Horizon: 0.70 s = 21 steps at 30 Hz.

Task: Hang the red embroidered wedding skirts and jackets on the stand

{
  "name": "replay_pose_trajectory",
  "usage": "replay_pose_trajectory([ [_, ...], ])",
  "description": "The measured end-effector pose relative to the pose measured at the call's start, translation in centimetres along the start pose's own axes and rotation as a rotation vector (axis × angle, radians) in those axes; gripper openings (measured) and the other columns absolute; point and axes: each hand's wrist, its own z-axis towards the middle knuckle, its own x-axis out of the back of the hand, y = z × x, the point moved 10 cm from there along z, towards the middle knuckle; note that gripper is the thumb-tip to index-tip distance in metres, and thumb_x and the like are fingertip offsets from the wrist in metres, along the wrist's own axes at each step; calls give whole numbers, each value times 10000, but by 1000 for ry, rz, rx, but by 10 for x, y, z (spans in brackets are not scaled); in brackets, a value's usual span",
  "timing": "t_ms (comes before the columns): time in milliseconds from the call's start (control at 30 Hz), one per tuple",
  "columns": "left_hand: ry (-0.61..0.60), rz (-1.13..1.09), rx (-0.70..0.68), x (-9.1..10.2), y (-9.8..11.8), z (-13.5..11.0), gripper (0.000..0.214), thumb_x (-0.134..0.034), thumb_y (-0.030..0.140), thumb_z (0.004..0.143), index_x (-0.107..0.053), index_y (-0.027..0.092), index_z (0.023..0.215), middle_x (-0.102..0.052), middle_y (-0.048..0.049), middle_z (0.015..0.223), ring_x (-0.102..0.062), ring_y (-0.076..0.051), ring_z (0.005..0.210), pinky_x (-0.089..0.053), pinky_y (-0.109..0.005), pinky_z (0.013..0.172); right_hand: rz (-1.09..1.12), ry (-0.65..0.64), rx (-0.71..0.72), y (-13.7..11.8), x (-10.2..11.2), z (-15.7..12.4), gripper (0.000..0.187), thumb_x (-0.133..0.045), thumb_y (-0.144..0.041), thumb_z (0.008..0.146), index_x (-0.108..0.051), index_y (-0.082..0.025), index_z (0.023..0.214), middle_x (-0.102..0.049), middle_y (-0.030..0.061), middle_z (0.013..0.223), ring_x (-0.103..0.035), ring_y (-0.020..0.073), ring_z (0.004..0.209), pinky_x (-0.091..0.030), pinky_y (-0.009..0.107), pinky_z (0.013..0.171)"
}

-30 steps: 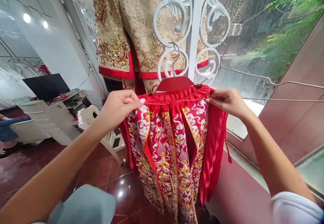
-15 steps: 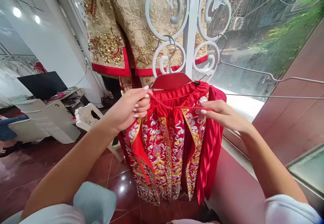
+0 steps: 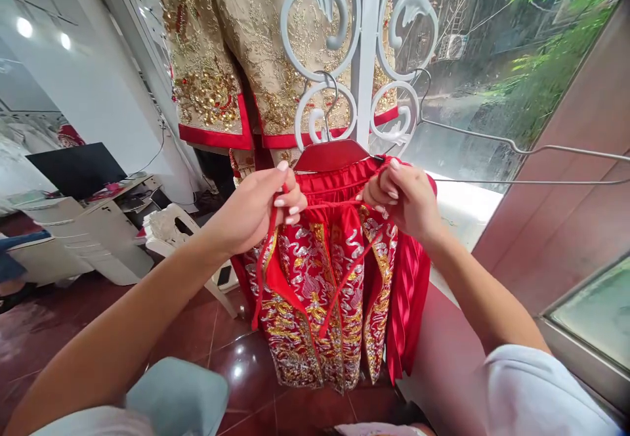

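Observation:
A red skirt [image 3: 315,291] with silver and gold embroidery hangs in front of me from a red hanger [image 3: 333,155]. Across its gathered waist runs a thin red drawstring [image 3: 335,205], its loose ends dangling down over the embroidered panels. At the left of the waist, my left hand [image 3: 268,209] is closed on the drawstring, thumb pressed to the fingers. My right hand [image 3: 406,199] pinches the other side of the drawstring near the waistband's right. Both hands are at about the same height, with the cord stretched between them.
The hanger hooks onto a white scrolled metal rack [image 3: 367,48]. Behind hangs a gold beaded garment [image 3: 260,48] with red trim. A wire hanger [image 3: 516,150] juts right by the window. A white chair [image 3: 172,226], a desk [image 3: 93,239] and a pale stool [image 3: 180,390] stand left.
My right hand has moved left and up, from flat beside the cord to a pinch on it. Loose cord ends now hang down the skirt front. My left hand stays nearly in place.

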Motion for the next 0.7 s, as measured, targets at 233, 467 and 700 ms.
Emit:
replay_pose_trajectory([
  [233,94,364,-74,23,1,8,419,-465,398,873,-303,199,542,-293,37,526,-298,-82,470,-230,-221,422,-189,133,-72,15,33,9,593,-453,-695,778,-205,-228,510,-179,-59,416,-264,93,399,-369,288,448],
  [467,174,1126,-329,-4,19,-3,112,-518,289,817,-569,190,818,-346,73,474,-312,-87,439,-290,-247,501,-161,176,-290,33,21,0,287,-534,-489,793,-385,-246,764,-282,-101,392,-320,97,364,-410,262,437],
  [700,107,1693,-344,-25,9,-26,157,-480,250,832,-607,171,786,-597,-34,672,-488,-142,554,-246,-278,508,-651,106,-248,12,14,-17,54,-487,-183,733,-518,-174,689,-462,-43,433,-442,83,398,-316,222,403],
])
